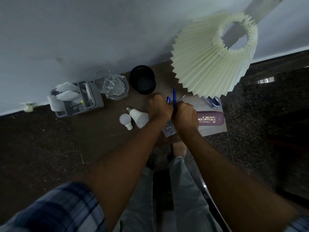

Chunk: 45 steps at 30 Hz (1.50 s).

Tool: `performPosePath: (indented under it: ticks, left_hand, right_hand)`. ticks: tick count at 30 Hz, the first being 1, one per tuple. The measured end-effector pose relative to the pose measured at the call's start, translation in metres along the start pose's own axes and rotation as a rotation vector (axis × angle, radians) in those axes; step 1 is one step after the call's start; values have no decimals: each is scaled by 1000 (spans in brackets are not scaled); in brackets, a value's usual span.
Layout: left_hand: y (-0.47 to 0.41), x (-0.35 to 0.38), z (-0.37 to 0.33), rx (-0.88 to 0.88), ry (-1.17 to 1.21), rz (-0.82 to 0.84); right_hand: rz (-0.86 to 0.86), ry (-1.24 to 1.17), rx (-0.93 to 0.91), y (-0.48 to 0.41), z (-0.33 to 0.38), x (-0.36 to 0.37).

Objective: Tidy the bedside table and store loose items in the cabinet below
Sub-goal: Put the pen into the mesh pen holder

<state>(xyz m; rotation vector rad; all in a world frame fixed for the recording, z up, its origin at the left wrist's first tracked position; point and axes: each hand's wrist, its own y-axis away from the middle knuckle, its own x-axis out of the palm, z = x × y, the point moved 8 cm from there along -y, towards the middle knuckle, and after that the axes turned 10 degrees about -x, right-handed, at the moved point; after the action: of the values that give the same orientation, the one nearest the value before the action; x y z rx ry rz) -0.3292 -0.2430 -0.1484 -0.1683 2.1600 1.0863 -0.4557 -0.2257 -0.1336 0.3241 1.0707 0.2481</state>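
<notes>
Both hands meet over the middle of the bedside table [103,139], fists side by side and touching. Right hand [184,115] curled round the lower end of a blue pen [174,96], which sticks up out of the fist toward the wall. Left hand [159,108] fingers also curled, pinching what looks like a small blue cap [168,99] just beside the pen; blurry, hard to be sure. Black cup [143,80] stands behind the hands, glass jug [111,84] to its left, then grey organiser [78,99] with papers at the table's left edge. Two white bulbs [133,118] lie touching each other left of the left hand. Maroon spectacle case [210,118] lies right of the right hand, blue stapler [213,101] behind it, partly under the pleated lampshade [212,54]. Small clear packet [168,129] under the wrists
</notes>
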Motion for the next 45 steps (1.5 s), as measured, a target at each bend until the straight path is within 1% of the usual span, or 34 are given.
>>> performPosePath:
  ticks: [3, 6, 11, 13, 15, 17, 19, 21, 23, 29, 32, 36, 45]
  left_hand:
    - [0, -1, -1, -25, -11, 9]
    - [1, -1, 1, -50, 1, 21]
    - [8, -9, 6, -57, 134, 2]
    - [12, -11, 12, -92, 295, 28]
    - [18, -10, 22, -172, 544, 105]
    - [26, -11, 31, -249, 840, 197]
    - [34, -15, 38, -295, 1070, 276]
    - [38, -20, 46, -323, 1201, 307]
    - [40, -23, 52, -346, 1280, 317]
    - [36, -37, 54, -320, 1342, 278]
    - [35, -44, 52, -275, 1344, 275]
    - [34, -54, 51, -231, 1324, 230]
    - [35, -68, 54, -239, 1337, 185]
  right_hand:
    - [13, -12, -7, -3, 1, 2]
    - [-34, -54, -11, -3, 2, -3]
    - [-73, -155, 8, 9, -4, -13]
    - [-105, -179, -35, 16, -5, -20]
    - [-117, -172, -92, 22, -6, -26]
    - [-92, -210, -102, 28, -10, -27]
    - [-40, -289, -97, 33, -15, -24]
    - [6, -322, -130, 37, -17, -20]
    - [46, -312, -166, 38, -15, -17]
    - [51, -299, -243, 33, -2, -20]
    - [47, -286, -270, 28, 8, -23]
    - [58, -246, -312, 24, 16, -28]
    - [61, -258, -368, 24, 33, -32]
